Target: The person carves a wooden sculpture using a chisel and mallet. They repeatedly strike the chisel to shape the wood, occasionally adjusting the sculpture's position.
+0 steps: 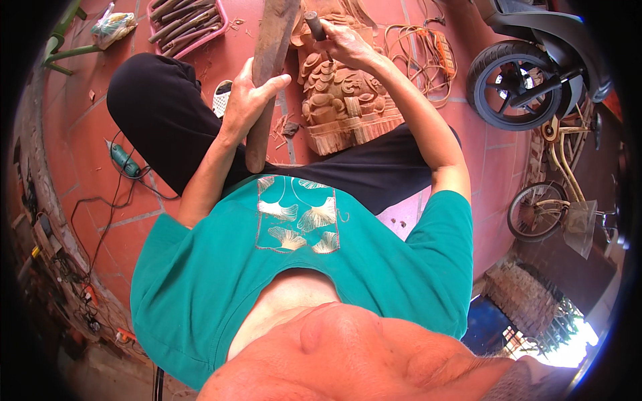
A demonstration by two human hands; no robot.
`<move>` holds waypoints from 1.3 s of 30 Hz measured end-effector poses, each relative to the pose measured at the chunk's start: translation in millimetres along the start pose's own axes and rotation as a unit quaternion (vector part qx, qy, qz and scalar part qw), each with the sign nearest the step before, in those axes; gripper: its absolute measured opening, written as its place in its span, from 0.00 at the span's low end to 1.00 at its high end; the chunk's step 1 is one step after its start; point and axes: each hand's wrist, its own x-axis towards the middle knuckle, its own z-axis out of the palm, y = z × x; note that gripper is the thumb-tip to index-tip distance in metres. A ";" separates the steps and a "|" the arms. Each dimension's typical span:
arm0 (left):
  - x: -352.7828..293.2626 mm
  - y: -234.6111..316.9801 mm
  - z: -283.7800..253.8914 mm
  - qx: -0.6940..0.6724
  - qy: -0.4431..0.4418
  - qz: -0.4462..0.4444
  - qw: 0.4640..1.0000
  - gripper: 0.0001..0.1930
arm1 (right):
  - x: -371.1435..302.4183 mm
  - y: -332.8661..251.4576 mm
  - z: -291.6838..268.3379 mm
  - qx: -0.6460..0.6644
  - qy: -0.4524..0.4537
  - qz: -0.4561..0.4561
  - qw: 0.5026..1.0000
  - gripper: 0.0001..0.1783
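- While the person sat on the red tiled floor [100,167], the left hand [249,100] was wrapped tight about a long wooden mallet [269,73], fingers curled round its shaft, the head of it raised toward the top of the view.
- The right hand [344,43] was closed on the dark handle of a chisel [314,25], whose blade pointed down at the carving.
- The carved wooden block [341,100], with its rounded scrolls and a fringed lower edge, lay on the floor just beyond the person's legs, between both hands and under the chisel.
- Wood chips [284,127] lay beside the block, near the mallet's lower end.
- A pink tray of chisels [187,23] sat on the floor at upper left, well apart from the block.
- An orange cable [428,47] lay coiled to the right of the carving, near a motorbike wheel [511,83].
- A green-handled power tool [124,160] lay on the tiles at the left.
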 end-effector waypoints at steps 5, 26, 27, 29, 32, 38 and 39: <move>-0.3 2.6 1.6 0.002 0.003 0.011 1.000 0.25 | 1.8 -12.3 -4.6 0.062 -0.023 0.025 0.998 0.11; 0.4 2.2 1.1 0.022 0.012 0.031 0.999 0.25 | 4.2 -4.0 0.0 0.014 -0.023 -0.028 0.999 0.14; 0.4 0.7 1.6 0.019 0.014 0.035 0.999 0.26 | 3.9 -7.0 1.0 0.031 -0.025 -0.017 0.999 0.13; -0.1 0.9 2.7 0.014 0.011 0.033 0.999 0.27 | 3.7 -8.2 4.7 0.025 -0.037 -0.014 0.999 0.13; -1.5 3.2 4.2 0.011 -0.003 0.026 1.000 0.29 | 2.5 -2.1 10.2 -0.001 -0.032 -0.037 0.999 0.13; -1.0 -1.7 4.0 0.018 -0.002 0.042 0.999 0.28 | 6.7 2.3 8.7 -0.012 -0.052 -0.038 0.998 0.15; -0.8 -2.8 3.9 0.015 0.001 0.043 0.999 0.28 | 7.4 2.6 8.6 -0.019 -0.057 -0.047 0.997 0.15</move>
